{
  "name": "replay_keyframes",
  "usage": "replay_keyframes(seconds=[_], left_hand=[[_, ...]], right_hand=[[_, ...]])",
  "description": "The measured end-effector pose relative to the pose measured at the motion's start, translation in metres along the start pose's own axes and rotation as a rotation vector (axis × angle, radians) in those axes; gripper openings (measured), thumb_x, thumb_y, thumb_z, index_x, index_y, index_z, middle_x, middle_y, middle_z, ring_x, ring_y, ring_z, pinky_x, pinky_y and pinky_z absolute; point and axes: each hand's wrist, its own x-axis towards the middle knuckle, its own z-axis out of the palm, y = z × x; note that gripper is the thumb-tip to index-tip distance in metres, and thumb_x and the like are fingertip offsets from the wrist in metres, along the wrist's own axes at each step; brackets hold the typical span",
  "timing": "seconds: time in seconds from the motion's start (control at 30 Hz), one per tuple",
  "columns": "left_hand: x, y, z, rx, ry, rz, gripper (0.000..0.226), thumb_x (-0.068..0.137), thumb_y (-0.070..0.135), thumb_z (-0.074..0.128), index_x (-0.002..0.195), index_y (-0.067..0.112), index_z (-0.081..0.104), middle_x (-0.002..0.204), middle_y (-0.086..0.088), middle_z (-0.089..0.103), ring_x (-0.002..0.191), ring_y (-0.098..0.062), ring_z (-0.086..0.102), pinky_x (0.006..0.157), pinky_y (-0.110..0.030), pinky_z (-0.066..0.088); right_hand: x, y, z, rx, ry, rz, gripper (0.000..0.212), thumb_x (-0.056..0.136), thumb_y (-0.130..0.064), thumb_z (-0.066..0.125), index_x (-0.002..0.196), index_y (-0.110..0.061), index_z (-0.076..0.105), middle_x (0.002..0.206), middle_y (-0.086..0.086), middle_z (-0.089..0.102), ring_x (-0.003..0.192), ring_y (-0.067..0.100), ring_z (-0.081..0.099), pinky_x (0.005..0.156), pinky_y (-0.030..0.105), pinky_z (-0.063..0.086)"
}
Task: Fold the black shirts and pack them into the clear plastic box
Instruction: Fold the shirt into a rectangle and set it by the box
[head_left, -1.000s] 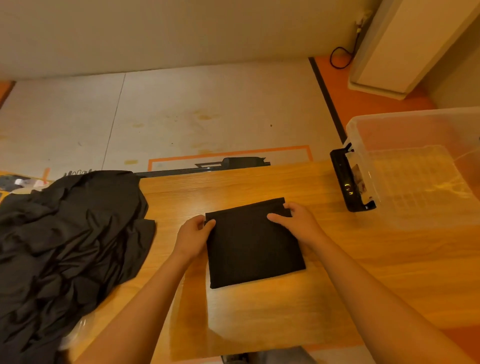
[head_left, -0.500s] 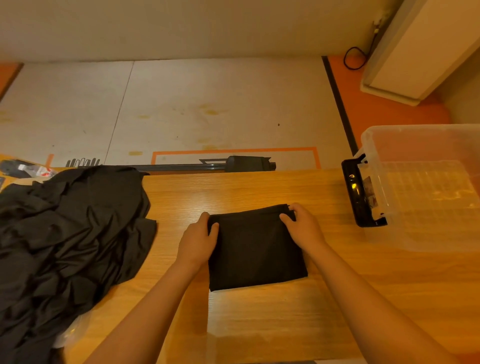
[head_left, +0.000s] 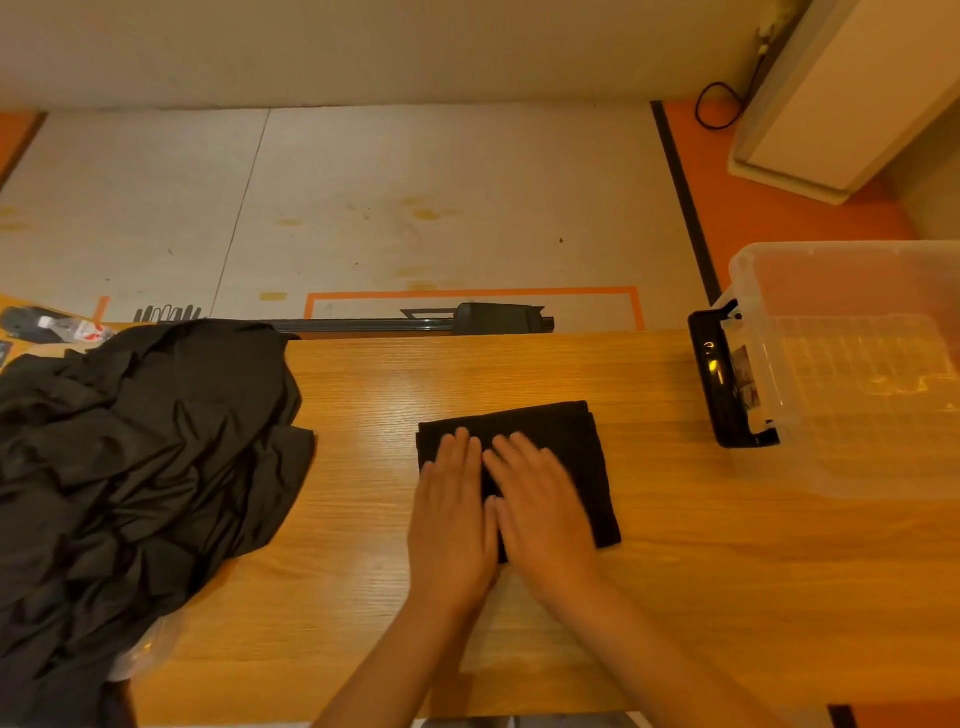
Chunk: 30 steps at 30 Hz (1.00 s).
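- At the middle of the counter (head_left: 753, 582), a folded black shirt (head_left: 576, 441) lies flat as a small rectangle.
- Left hand (head_left: 452, 519) and right hand (head_left: 543, 512) press palm-down on it side by side, fingers (head_left: 460, 447) straight and released, gripping nothing.
- A crumpled pile of black shirts (head_left: 145, 457) covers the counter's left end.
- Well apart on the right stands the clear plastic box (head_left: 852, 457), a black latch (head_left: 719, 384) on its left side.

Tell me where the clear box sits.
Head view: the box sits far right on the table, right of the folded shirt, black handle toward it.
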Motion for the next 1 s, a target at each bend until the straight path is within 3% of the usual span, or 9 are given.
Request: replay_keyframes(seconds=[0.07, 0.17, 0.5, 0.77, 0.87, 1.0], left_hand=[[-0.005, -0.008, 0.018, 0.038, -0.05, 0.003, 0.059, 0.099, 0.031, 0.028, 0.152, 0.007, 0.023, 0.16, -0.01, 0.019, 0.149, -0.019, 0.011, 0.118, -0.039, 0.014], [-0.009, -0.026, 0.026, 0.113, -0.089, 0.028, 0.06, 0.099, 0.034, 0.027, 0.153, 0.008, 0.021, 0.161, -0.008, 0.016, 0.15, -0.017, 0.007, 0.12, -0.037, 0.01], [-0.013, -0.048, 0.017, 0.189, -0.079, -0.015, 0.064, 0.1, 0.043, 0.021, 0.155, 0.014, 0.01, 0.163, -0.005, 0.005, 0.15, -0.018, 0.0, 0.12, -0.04, 0.006], [-0.013, -0.052, 0.017, 0.222, -0.111, -0.006, 0.063, 0.101, 0.045, 0.014, 0.155, 0.014, 0.005, 0.163, -0.004, 0.0, 0.15, -0.016, -0.004, 0.12, -0.039, 0.003], [-0.01, -0.046, 0.005, 0.144, -0.055, 0.0, 0.064, 0.101, 0.045, 0.014, 0.155, 0.014, 0.0, 0.163, -0.002, -0.003, 0.149, -0.013, -0.007, 0.12, -0.037, -0.002], [0.012, -0.024, -0.006, 0.029, 0.038, 0.025, 0.063, 0.1, 0.035, 0.025, 0.155, 0.013, 0.002, 0.163, -0.003, -0.001, 0.15, -0.014, -0.003, 0.121, -0.035, -0.002]], right_hand=[[-0.006, -0.003, 0.019, -0.036, -0.121, -0.008, 0.048, 0.095, -0.03, 0.036, 0.137, -0.012, 0.05, 0.145, 0.006, 0.047, 0.137, 0.021, 0.039, 0.11, 0.041, 0.025], [-0.009, 0.01, 0.031, -0.096, -0.207, 0.038, 0.055, 0.096, -0.036, 0.024, 0.144, -0.014, 0.037, 0.152, 0.006, 0.036, 0.142, 0.02, 0.03, 0.111, 0.042, 0.021], [-0.02, 0.046, 0.03, -0.153, -0.2, 0.134, 0.06, 0.098, -0.047, 0.023, 0.152, -0.019, 0.022, 0.159, 0.002, 0.019, 0.147, 0.017, 0.014, 0.117, 0.037, 0.008], [-0.031, 0.079, 0.021, -0.164, -0.217, 0.225, 0.062, 0.097, -0.047, 0.019, 0.152, -0.019, 0.013, 0.159, 0.005, 0.02, 0.147, 0.019, 0.008, 0.117, 0.036, -0.001], [-0.031, 0.076, 0.011, -0.085, -0.141, 0.267, 0.062, 0.098, -0.048, 0.014, 0.153, -0.019, 0.008, 0.161, 0.003, 0.01, 0.148, 0.016, -0.002, 0.117, 0.031, -0.009], [-0.006, 0.041, 0.002, -0.034, -0.029, 0.157, 0.059, 0.099, -0.042, 0.019, 0.153, -0.018, 0.014, 0.16, 0.002, 0.01, 0.148, 0.017, 0.006, 0.118, 0.037, 0.003]])
